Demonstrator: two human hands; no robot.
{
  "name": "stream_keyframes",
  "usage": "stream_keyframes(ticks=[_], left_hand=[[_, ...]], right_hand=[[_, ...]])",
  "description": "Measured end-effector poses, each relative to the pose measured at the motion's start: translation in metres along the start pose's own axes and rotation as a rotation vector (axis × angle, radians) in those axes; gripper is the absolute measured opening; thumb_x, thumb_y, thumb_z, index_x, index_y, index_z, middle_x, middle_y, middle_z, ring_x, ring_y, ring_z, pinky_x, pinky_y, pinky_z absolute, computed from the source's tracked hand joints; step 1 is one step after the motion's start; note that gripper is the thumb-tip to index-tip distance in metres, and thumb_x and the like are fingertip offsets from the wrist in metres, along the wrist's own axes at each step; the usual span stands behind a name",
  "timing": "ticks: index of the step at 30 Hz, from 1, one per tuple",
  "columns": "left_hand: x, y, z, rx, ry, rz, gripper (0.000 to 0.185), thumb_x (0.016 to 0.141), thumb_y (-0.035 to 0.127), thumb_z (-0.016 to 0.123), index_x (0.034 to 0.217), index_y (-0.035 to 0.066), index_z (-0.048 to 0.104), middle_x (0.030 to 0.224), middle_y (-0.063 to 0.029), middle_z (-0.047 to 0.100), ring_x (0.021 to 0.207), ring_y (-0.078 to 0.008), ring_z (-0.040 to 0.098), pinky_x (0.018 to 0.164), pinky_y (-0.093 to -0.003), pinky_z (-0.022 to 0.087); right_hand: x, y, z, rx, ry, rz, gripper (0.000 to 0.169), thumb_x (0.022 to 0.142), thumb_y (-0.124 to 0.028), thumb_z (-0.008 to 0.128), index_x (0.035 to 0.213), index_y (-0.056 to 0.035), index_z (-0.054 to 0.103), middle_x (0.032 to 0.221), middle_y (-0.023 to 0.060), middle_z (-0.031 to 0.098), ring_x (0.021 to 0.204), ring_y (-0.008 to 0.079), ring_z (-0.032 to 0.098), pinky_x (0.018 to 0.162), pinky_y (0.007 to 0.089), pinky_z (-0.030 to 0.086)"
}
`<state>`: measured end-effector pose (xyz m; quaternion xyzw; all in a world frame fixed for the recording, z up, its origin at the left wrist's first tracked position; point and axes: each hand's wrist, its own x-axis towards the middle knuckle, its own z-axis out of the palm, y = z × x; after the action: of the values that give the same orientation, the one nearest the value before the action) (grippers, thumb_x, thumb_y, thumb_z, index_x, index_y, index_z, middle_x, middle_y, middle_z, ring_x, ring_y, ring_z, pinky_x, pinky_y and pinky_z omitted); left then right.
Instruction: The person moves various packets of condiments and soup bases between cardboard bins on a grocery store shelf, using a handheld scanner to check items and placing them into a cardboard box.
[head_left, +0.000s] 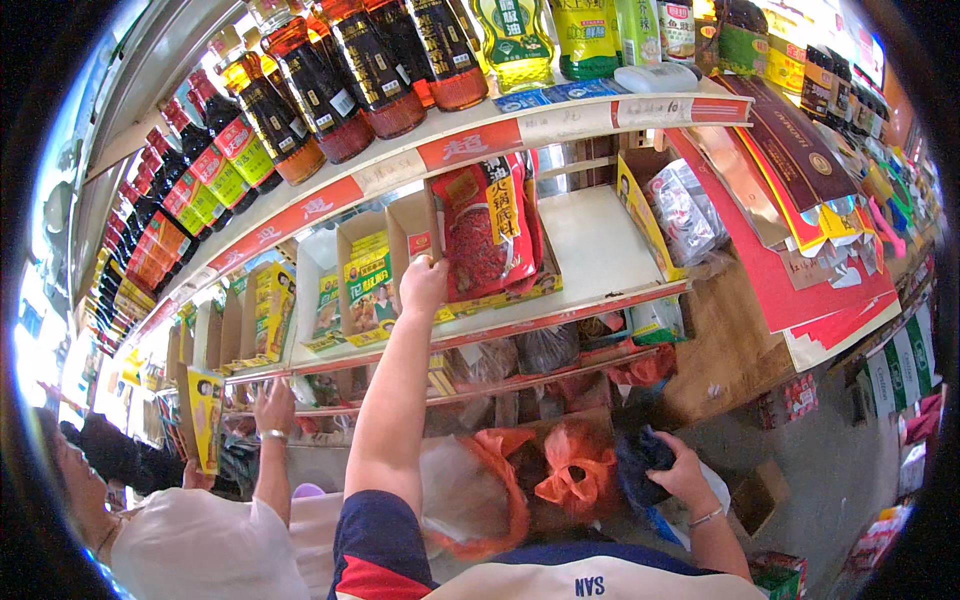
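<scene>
My left hand (422, 285) reaches up to the middle shelf and grips the left side of an open cardboard display box (500, 298). Red packets of hotpot seasoning (491, 232) stand upright in that box. Just left of my fingers is a box of yellow-green spice packets (369, 285). My right hand (684, 476), lower and to the right, holds a bunched dark cloth (641, 465). The bare shelf surface (596, 236) shows right of the red packets.
Bottles of sauce and oil (337, 82) line the upper shelf. At left, another person (202, 540) holds a yellow carton (202, 420). Orange plastic bags (574, 472) sit below the shelves. Flattened cardboard and red paper (795, 217) lie on the wooden surface at right.
</scene>
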<state>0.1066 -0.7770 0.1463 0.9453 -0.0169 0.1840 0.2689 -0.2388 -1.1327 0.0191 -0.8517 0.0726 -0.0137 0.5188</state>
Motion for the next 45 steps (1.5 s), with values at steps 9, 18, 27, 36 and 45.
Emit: stream_keyframes(ticks=[9, 18, 27, 36, 45], left_hand=[[-0.023, 0.028, -0.016, 0.311, 0.639, 0.265, 0.035, 0.082, 0.029, 0.056, 0.103, 0.002, 0.054, 0.090, -0.0192, 0.061, 0.082, -0.0376, 0.059, 0.072, -0.0424, 0.046], [-0.084, 0.220, 0.124, -0.504, -0.278, 0.267, 0.034, 0.082, 0.029, 0.057, 0.104, 0.002, 0.058, 0.092, -0.0179, 0.062, 0.083, -0.0284, 0.062, 0.075, -0.0348, 0.048], [-0.023, 0.287, 0.241, -0.377, -0.789, -0.247, 0.027, 0.070, 0.030, 0.064, 0.067, 0.003, 0.062, 0.071, -0.0125, 0.063, 0.068, -0.0264, 0.061, 0.061, -0.0364, 0.050], [0.014, 0.242, 0.249, -0.876, -0.764, -0.456, 0.012, 0.075, 0.004, 0.049, 0.077, -0.007, 0.053, 0.077, -0.0181, 0.055, 0.057, -0.0321, 0.058, 0.050, -0.0500, 0.055], [-0.005, 0.208, 0.196, -0.705, -0.765, -0.170, 0.014, 0.077, 0.010, 0.052, 0.075, -0.002, 0.059, 0.076, -0.0140, 0.060, 0.065, -0.0258, 0.063, 0.051, -0.0428, 0.056]], right_hand=[[-0.005, -0.017, 0.002, 0.064, -0.083, 0.041, 0.062, 0.058, -0.013, 0.073, 0.116, -0.0080, 0.053, 0.107, 0.0153, 0.059, 0.100, 0.0262, 0.058, 0.087, 0.0322, 0.044], [-0.030, 0.007, -0.010, 0.035, -0.086, 0.081, 0.067, 0.058, -0.012, 0.072, 0.120, -0.0040, 0.049, 0.105, 0.0129, 0.060, 0.097, 0.0211, 0.058, 0.087, 0.0321, 0.044], [-0.085, 0.039, -0.036, 0.130, -0.112, 0.376, 0.073, 0.058, -0.008, 0.075, 0.124, -0.0004, 0.045, 0.118, 0.0149, 0.053, 0.107, 0.0211, 0.052, 0.093, 0.0328, 0.040], [-0.084, 0.036, -0.049, 0.190, -0.046, 0.343, 0.071, 0.058, -0.004, 0.074, 0.123, 0.0008, 0.045, 0.116, 0.0131, 0.054, 0.106, 0.0191, 0.052, 0.092, 0.0323, 0.040], [-0.070, 0.031, -0.040, 0.122, 0.015, 0.241, 0.071, 0.057, -0.010, 0.075, 0.122, -0.0005, 0.047, 0.113, 0.0118, 0.055, 0.104, 0.0195, 0.053, 0.092, 0.0327, 0.040]])
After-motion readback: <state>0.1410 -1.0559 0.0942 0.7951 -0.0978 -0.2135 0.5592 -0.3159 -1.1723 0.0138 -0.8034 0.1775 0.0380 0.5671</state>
